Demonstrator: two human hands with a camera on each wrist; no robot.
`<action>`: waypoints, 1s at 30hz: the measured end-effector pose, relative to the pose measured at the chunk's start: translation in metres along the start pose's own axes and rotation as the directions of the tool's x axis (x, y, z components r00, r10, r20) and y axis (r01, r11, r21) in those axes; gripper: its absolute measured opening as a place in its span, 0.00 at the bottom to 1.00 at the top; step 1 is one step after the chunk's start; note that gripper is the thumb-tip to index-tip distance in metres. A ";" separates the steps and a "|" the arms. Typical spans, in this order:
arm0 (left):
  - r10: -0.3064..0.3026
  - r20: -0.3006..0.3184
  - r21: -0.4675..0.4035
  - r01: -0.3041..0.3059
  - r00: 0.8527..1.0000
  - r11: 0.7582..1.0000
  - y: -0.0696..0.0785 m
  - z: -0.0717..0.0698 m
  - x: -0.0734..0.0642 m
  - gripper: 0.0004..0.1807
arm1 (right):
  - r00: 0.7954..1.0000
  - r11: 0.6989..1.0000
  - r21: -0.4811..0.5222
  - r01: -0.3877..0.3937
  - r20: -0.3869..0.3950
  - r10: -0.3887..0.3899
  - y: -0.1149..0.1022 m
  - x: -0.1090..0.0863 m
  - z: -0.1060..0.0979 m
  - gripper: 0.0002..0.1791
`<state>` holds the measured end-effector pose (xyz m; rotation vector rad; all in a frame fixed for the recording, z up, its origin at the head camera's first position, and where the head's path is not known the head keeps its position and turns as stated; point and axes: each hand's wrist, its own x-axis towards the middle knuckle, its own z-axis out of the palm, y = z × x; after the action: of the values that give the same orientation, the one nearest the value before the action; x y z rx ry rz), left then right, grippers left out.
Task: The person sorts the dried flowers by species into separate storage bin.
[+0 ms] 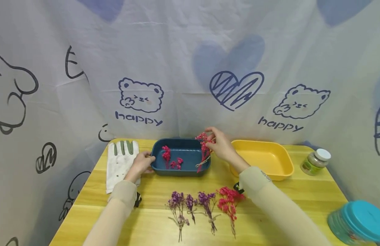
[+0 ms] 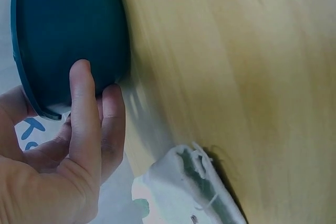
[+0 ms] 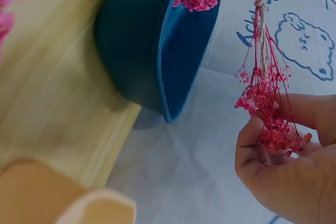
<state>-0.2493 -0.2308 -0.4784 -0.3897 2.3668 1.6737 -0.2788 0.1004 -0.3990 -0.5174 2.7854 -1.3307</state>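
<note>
My left hand (image 1: 142,162) grips the left end of a dark blue tray (image 1: 180,173), thumb at the rim and fingers against the outer wall, as the left wrist view shows. Inside that tray lie pink dried flowers (image 1: 166,155) and a few small pink blossoms (image 1: 177,163). My right hand (image 1: 220,143) pinches a small pink dried-flower bunch (image 3: 265,103) by its blossoms, over the tray's right end. The bunch hangs with its stems, tied with twine, pointing toward the tray in the head view.
Purple dried-flower bunches (image 1: 177,201) and another pink bunch (image 1: 229,201) lie along the front. A yellow tray (image 1: 266,177) stands right of the blue one. White gloves (image 1: 120,167) lie left. A white-lidded jar (image 1: 314,162) and a blue-lidded tub (image 1: 359,222) stand right.
</note>
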 end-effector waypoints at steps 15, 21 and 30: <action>0.018 -0.016 -0.002 -0.018 1.000 1.000 0.003 0.004 -0.003 0.27 | 0.998 0.992 -0.111 0.052 -0.018 -0.054 -0.005 0.041 0.048 0.25; 0.014 -0.019 0.013 -0.014 1.000 1.000 0.001 0.002 -0.004 0.26 | 0.998 0.982 -0.179 0.066 0.004 -0.067 -0.008 0.048 0.065 0.25; 0.005 -0.027 0.002 -0.005 1.000 1.000 0.000 0.001 -0.004 0.26 | 0.998 0.969 -0.241 0.048 0.059 -0.035 -0.009 0.055 0.088 0.26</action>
<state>-0.2453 -0.2298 -0.4776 -0.4088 2.3900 1.6790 -0.3151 0.0116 -0.4413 -0.6115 2.9229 -0.9694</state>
